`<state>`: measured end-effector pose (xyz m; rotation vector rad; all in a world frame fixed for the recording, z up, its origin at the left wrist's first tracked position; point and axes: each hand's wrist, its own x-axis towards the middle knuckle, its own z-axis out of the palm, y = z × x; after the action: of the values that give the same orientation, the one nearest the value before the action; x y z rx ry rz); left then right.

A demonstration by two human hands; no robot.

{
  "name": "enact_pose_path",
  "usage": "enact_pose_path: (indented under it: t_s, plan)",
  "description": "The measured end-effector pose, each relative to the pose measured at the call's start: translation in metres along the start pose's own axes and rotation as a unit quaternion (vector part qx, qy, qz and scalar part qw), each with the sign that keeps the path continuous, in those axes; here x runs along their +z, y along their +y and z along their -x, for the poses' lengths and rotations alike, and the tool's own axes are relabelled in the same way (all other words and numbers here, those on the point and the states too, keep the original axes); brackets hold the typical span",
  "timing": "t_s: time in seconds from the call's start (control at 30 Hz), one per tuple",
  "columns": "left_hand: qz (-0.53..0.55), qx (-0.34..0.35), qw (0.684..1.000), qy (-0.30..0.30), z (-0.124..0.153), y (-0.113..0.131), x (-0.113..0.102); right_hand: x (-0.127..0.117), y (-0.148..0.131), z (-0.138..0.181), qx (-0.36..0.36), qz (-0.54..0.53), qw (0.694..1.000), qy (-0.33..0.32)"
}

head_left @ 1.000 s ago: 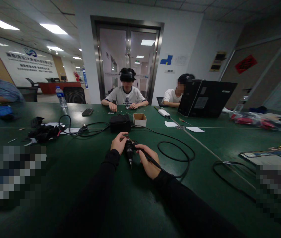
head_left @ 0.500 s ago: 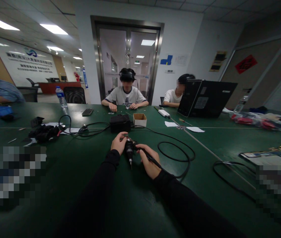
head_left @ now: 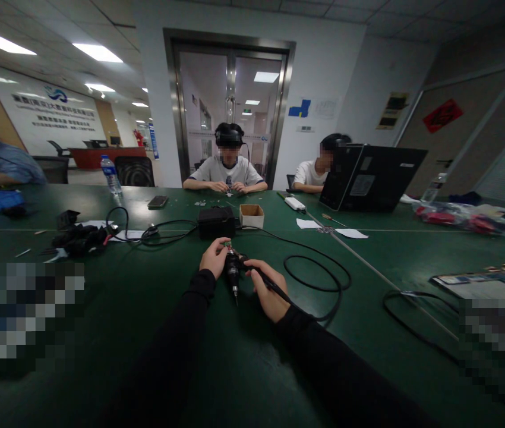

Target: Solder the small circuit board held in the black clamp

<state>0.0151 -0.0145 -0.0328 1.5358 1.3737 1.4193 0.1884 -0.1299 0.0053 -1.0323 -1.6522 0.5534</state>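
Note:
In the head view, a black screwdriver-like power tool (head_left: pixel 233 270) points its thin metal tip toward me, low over the table. My left hand (head_left: pixel 214 258) is closed about its far end, thumb and fingertips near a small green piece (head_left: pixel 228 244) that may be a circuit board. From the right, my right hand (head_left: pixel 269 290) grips a black pen-shaped tool (head_left: pixel 274 288) with a cord trailing from its rear. That tool's front end reaches the side of the screwdriver-like tool; its very tip is too dark and small to make out.
Beyond my hands stand a black box (head_left: pixel 215 222) and an open cardboard box (head_left: pixel 251 216). A black cord (head_left: pixel 310 257) loops on the right. Dark gear and cables (head_left: pixel 81 238) lie left. Two co-workers sit across, one behind a large black laptop (head_left: pixel 375 178); another person is far left.
The green piece by my left fingertips shows more plainly, and the screwdriver-like tool has shifted very slightly. My right hand stays put. The co-worker opposite has brought both hands together.

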Motion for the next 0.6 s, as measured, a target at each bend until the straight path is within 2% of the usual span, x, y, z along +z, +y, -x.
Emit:
enact_pose_path:
  t_s: [0.13, 0.33, 0.5, 0.6]
  plan:
    - [-0.010, -0.008, 1.000, -0.003, -0.001, -0.001, 0.000, -0.001, 0.000, 0.001, 0.001, 0.006, 1.000, 0.011]
    - [-0.114, -0.060, 0.991, -0.019, 0.000, 0.007, -0.003, -0.002, 0.000, -0.001, 0.017, -0.006, 0.998, 0.054]
    - [-0.173, -0.081, 0.981, -0.017, 0.005, 0.018, -0.004, -0.001, 0.003, -0.001, 0.034, -0.015, 0.998, 0.050]
    - [-0.208, -0.090, 0.973, -0.046, 0.007, 0.025, -0.012, -0.001, 0.003, -0.001, 0.040, -0.025, 0.998, 0.051]
